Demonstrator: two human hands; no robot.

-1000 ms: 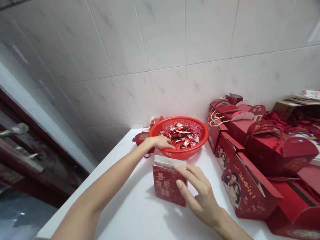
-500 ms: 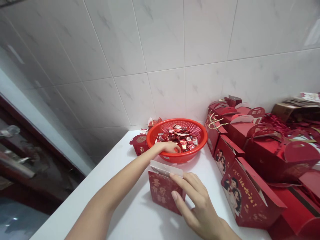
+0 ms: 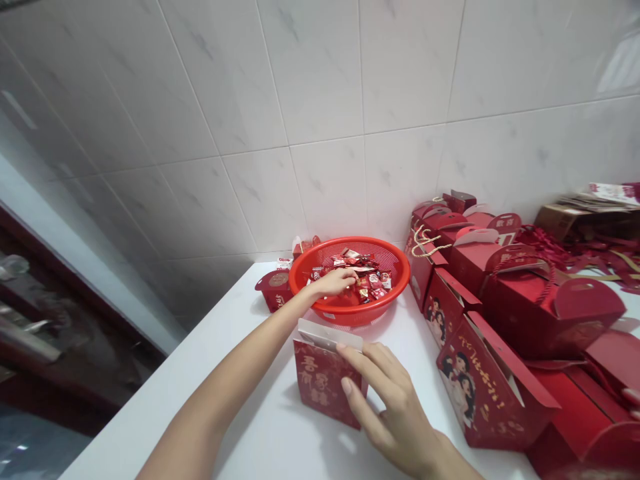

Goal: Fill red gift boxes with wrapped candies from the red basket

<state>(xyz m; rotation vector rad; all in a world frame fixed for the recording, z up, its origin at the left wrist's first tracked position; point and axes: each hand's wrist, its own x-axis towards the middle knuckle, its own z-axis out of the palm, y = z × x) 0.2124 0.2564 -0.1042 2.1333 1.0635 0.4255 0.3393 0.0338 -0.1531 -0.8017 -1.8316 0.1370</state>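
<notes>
My left hand (image 3: 337, 283) reaches into a red plastic colander (image 3: 299, 280) of wrapped candies (image 3: 373, 283). Its fingers are bent and close together over them; whatever they pinch is too small to make out. In front of the colander a small red gift box (image 3: 325, 380) with gold lettering stands upright, its pale top flap raised. My right hand (image 3: 395, 400) grips this box at its right side, with the thumb on the front face and the fingers at the top edge.
Behind the colander's left side sits a small dark red box (image 3: 274, 290) on the white table (image 3: 250, 413). Several red gift boxes (image 3: 540, 320) crowd the right side, some printed with a couple. A tiled wall (image 3: 330, 180) closes off the back. Fingertips (image 3: 634, 396), apparently another person's, show at the right edge.
My left hand has lifted slightly and shifted up and back within the colander. My right hand keeps its hold on the gift box. The view has shifted a little.
</notes>
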